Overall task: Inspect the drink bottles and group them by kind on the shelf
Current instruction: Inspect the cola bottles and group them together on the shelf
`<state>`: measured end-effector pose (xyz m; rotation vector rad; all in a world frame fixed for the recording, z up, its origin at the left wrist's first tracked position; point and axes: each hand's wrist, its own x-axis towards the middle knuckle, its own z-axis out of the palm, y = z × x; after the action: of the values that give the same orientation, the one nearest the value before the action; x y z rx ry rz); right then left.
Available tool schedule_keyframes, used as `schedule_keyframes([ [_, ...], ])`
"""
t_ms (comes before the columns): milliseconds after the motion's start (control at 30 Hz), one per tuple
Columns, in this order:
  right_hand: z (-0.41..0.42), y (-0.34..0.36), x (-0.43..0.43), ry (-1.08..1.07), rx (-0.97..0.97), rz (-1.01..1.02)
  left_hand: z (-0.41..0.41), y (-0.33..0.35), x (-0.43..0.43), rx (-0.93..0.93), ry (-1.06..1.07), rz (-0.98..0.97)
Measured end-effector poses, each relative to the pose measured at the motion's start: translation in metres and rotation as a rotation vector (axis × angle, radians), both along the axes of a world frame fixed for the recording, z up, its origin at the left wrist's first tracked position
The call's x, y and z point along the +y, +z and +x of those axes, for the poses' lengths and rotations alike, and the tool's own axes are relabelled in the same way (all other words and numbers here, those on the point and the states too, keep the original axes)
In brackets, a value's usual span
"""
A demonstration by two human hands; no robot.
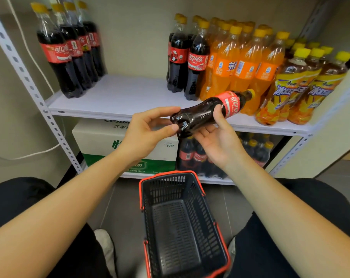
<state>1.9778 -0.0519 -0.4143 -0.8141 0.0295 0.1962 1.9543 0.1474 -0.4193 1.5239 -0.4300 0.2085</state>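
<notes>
A cola bottle (pixel 200 111) with a red label and yellow cap lies nearly sideways in front of the shelf, its cap pointing right. My right hand (pixel 216 141) grips its middle from below. My left hand (pixel 148 127) pinches its base with thumb and fingertips. On the white shelf (pixel 120 95) several cola bottles (pixel 69 49) stand at the far left. More cola bottles (pixel 188 57) stand in the middle, next to several orange soda bottles (pixel 246 61) and iced tea bottles (pixel 298 83) at the right.
A black basket with a red rim (pixel 182 227) sits empty on the floor between my knees. Below the shelf stand a white and green water carton (pixel 101 141) and a wrapped pack of cola bottles (pixel 256 149). A perforated metal upright (pixel 29 83) borders the left.
</notes>
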Motion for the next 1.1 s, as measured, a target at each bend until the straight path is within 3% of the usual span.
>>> schedule_keyframes([
  [300, -0.001, 0.000, -0.003, -0.060, -0.144, -0.172, -0.001, -0.004, -0.002, -0.041, 0.131, 0.267],
  [467, -0.004, 0.004, 0.000, -0.092, -0.257, -0.396, 0.002, -0.006, -0.004, -0.031, 0.166, 0.519],
  [600, -0.003, 0.003, 0.012, -0.114, -0.373, -0.550, 0.001, -0.008, -0.007, -0.016, 0.152, 0.594],
  [733, 0.005, 0.005, 0.027, -0.090, -0.489, -0.663, 0.004, -0.008, -0.005, 0.019, 0.253, 0.569],
  [900, 0.029, 0.015, 0.036, 0.162, -0.596, -0.805, 0.015, -0.013, 0.020, 0.084, 0.324, 0.410],
  [1100, 0.073, 0.009, 0.067, 0.128, -0.796, -1.314, 0.034, -0.013, 0.072, 0.194, 0.477, 0.232],
])
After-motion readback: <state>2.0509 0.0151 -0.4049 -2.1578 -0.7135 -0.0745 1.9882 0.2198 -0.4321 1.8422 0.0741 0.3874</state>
